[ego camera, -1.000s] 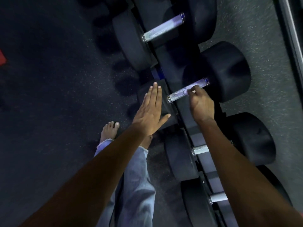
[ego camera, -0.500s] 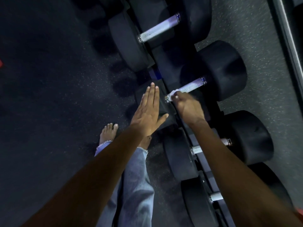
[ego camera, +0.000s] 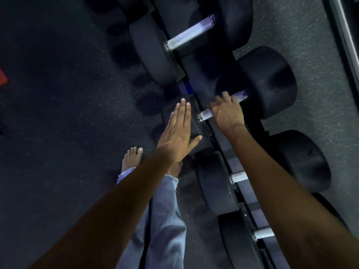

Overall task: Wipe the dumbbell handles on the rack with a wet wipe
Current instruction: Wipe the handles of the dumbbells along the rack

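Note:
A black dumbbell lies across the rack [ego camera: 252,210], its knurled metal handle [ego camera: 206,114] running up-right to the far head [ego camera: 272,82]. My right hand [ego camera: 227,115] is curled over the middle of that handle, fingers wrapped round the far side. The wet wipe is hidden under its palm. Only the handle's near end and its far tip [ego camera: 240,95] show. My left hand [ego camera: 177,133] lies flat with straight fingers on the dumbbell's near head [ego camera: 196,133].
More dumbbells sit on the rack: one above with a long bright handle [ego camera: 190,33] and two below with short handles [ego camera: 238,176] [ego camera: 262,232]. My bare foot [ego camera: 132,158] and jeans leg [ego camera: 165,220] stand on dark speckled floor. A red object [ego camera: 3,76] is at the left edge.
My right hand went from the handle's far end to its near end, where the white wipe showed, and is now back over the middle. The left hand stayed put.

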A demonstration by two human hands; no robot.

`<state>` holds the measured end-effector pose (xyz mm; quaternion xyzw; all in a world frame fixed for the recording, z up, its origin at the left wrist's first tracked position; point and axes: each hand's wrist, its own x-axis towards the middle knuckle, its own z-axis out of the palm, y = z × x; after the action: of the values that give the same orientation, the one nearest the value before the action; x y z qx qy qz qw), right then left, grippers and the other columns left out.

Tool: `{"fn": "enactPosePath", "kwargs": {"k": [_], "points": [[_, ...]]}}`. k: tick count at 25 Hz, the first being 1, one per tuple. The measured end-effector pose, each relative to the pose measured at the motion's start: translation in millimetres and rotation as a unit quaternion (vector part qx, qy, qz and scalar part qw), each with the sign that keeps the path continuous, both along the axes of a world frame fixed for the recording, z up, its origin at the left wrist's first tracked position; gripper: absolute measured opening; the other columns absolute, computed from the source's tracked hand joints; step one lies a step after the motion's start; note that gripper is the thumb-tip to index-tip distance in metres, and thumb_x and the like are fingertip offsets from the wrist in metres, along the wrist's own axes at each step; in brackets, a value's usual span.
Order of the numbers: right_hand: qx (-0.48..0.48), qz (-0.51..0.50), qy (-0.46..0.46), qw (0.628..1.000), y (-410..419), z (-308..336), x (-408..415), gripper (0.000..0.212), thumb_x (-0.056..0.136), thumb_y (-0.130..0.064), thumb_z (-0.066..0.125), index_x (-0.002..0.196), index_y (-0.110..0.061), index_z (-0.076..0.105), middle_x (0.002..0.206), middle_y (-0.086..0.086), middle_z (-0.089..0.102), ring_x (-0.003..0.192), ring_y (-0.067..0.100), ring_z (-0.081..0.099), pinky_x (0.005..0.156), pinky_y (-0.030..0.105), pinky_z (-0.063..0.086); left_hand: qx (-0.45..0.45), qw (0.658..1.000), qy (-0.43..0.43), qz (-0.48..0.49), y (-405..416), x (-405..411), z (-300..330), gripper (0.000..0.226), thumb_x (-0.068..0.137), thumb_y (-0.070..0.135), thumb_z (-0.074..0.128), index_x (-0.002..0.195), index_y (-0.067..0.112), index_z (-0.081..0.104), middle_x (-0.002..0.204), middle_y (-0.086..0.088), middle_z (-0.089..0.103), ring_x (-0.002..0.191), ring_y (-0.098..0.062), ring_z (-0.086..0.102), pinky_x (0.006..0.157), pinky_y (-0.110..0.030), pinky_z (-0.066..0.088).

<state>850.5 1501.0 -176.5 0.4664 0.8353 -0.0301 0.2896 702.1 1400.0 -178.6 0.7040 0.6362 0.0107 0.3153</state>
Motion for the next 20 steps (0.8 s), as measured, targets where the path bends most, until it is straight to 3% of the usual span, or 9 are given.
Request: {"fn": "enactPosePath", "kwargs": {"k": [5, 13, 17, 20], "points": [[0.032, -0.096, 0.01, 0.995, 16.3, 2.2, 11.2, 0.035, 0.099, -0.013, 0.028, 0.123, -0.006, 0.052, 0.124, 0.011, 0.052, 0.119, 0.027, 0.041, 0.089, 0.038, 0.039, 0.025, 1.0, 0.002, 0.004, -1.9, -0.5, -1.8, 0.09, 0.091, 0.055, 0.036, 0.148, -0.005, 0.002, 0.156, -0.022, -0.004, 0.146, -0.03, 0.001, 0.119, -0.04, 0.013], [-0.084, -0.044, 0.114, 0.989, -6.7, -9.1, -7.4, 0.026, 0.095, -0.012, 0.044, 0.118, -0.01, 0.054, 0.119, 0.007, 0.053, 0.118, 0.026, 0.042, 0.083, 0.039, 0.046, 0.027, 1.0, 0.001, 0.005, -2.5, 0.5, -3.0, 0.09, 0.089, 0.055, 0.038, 0.148, -0.004, 0.003, 0.156, -0.022, -0.001, 0.146, -0.031, 0.003, 0.118, -0.042, 0.017], [0.009, -0.081, 0.215, 0.973, -32.0, -10.5, -11.3, 0.021, 0.081, -0.001, 0.06, 0.101, -0.006, 0.064, 0.105, 0.01, 0.063, 0.097, 0.035, 0.055, 0.074, 0.04, 0.045, 0.014, 1.0, 0.006, -0.003, -0.9, -0.6, -2.1, 0.09, 0.089, 0.056, 0.034, 0.148, -0.004, -0.001, 0.156, -0.021, -0.006, 0.146, -0.029, -0.002, 0.119, -0.04, 0.013], [0.073, -0.167, 0.303, 0.935, -48.7, -22.8, -7.1, 0.021, 0.072, 0.009, 0.063, 0.09, 0.0, 0.066, 0.094, 0.016, 0.065, 0.077, 0.037, 0.058, 0.062, 0.038, 0.049, 0.015, 1.0, 0.003, -0.005, -0.7, -1.0, -2.8, 0.09, 0.09, 0.056, 0.034, 0.148, -0.004, 0.0, 0.156, -0.022, -0.006, 0.146, -0.029, -0.002, 0.119, -0.041, 0.014]]}}
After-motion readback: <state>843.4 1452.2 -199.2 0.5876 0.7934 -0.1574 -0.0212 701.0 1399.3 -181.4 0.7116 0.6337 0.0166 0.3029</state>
